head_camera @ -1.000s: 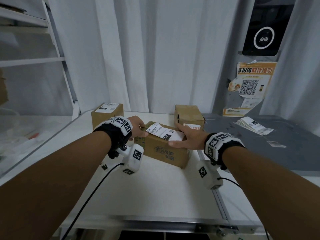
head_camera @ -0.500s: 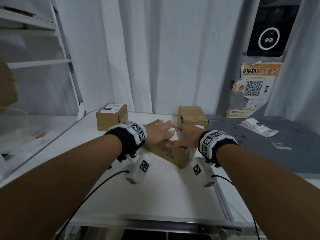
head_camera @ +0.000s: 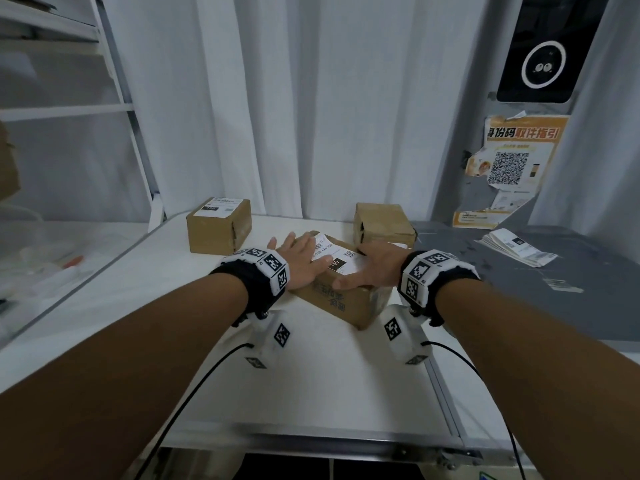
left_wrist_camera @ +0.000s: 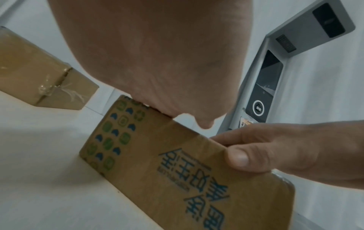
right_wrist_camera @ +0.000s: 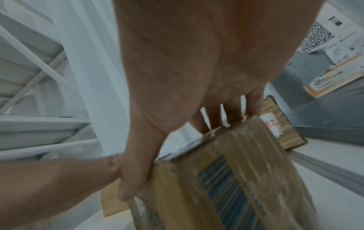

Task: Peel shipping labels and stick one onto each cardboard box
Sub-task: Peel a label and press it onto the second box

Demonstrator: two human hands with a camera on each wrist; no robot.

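Note:
A printed cardboard box (head_camera: 341, 301) lies in the middle of the white table (head_camera: 284, 382), with a white shipping label (head_camera: 341, 256) on its top. My left hand (head_camera: 304, 261) lies flat on the label's left part, fingers straight. My right hand (head_camera: 375, 268) lies flat on the box's right part, its thumb (left_wrist_camera: 237, 157) over the front edge. In the left wrist view my left palm (left_wrist_camera: 157, 62) rests on the box (left_wrist_camera: 177, 163). In the right wrist view the right hand's fingers (right_wrist_camera: 232, 115) stretch across the box (right_wrist_camera: 236, 171).
A labelled box (head_camera: 218, 226) stands at the back left and a plain box (head_camera: 382, 221) at the back right. A stack of labels (head_camera: 516, 251) lies on the grey table to the right. White shelving (head_camera: 69, 109) stands to the left, a curtain behind.
My left hand has slid from the label's left end rightward across it and now lies flat on it. My right hand has stayed on the box's right part.

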